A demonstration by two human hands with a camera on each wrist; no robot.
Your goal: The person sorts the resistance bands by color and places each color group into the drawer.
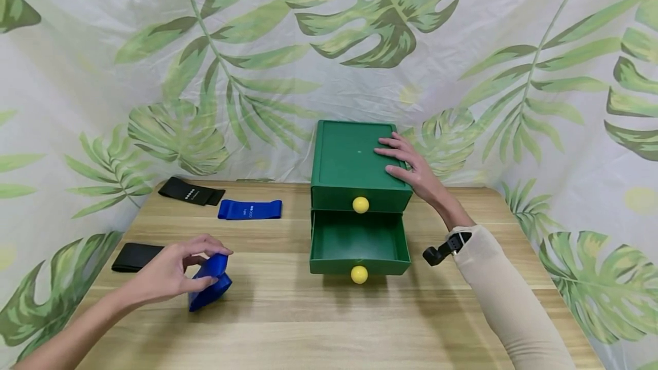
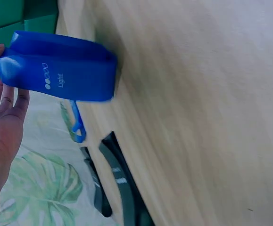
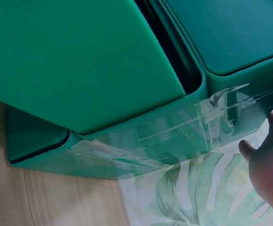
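- Four bands are in my view: a black band [image 1: 135, 256] far left, another black band [image 1: 191, 191] at the back, a flat blue band [image 1: 250, 209] beside it, and the folded blue band [image 1: 209, 282] on the table [image 1: 319, 318].
- My left hand [image 1: 172, 273] pinches the folded blue band between thumb and fingers; I judge a firm pinch keeps it folded.
- The lower drawer [image 1: 359, 242] stands open, right of the band.
- My right hand [image 1: 411, 167] lies flat, fingers spread, on the box [image 1: 349, 159]; I press down to steady it.
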